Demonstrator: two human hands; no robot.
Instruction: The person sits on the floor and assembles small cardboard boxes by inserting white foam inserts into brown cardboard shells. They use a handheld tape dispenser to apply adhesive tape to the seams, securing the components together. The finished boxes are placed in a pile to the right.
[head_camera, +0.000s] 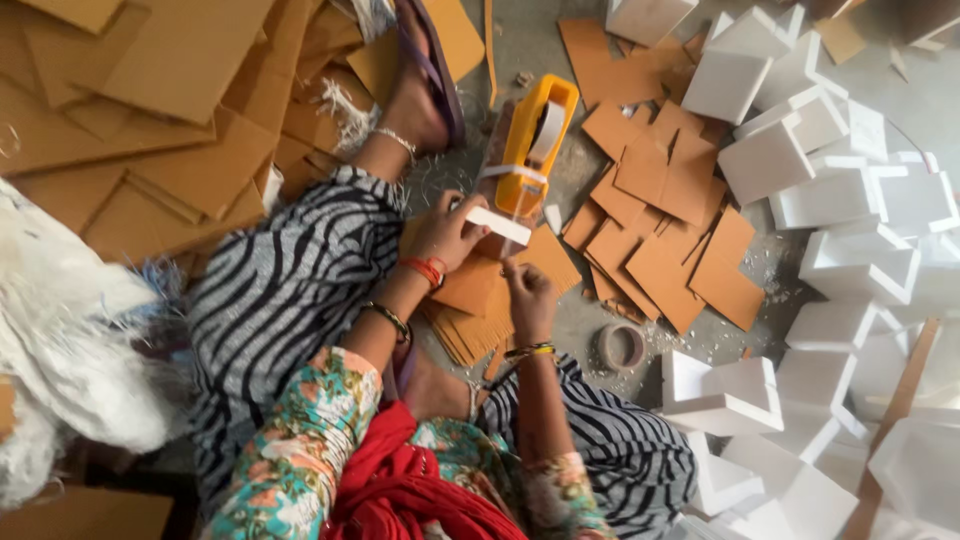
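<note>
Hands meet over a stack of brown cardboard squares at the lap. Left hand is curled shut round a small white foam piece, w/ a cardboard square under it. Right hand sits just below-right of the left, fingers bent, tips touching the cardboard edge; can't tell if it grips. Yellow tape dispenser stands just beyond the left hand. Loose cardboard squares lie right of both hands, white foam blocks further right. Tape roll lies near the right hand.
</note>
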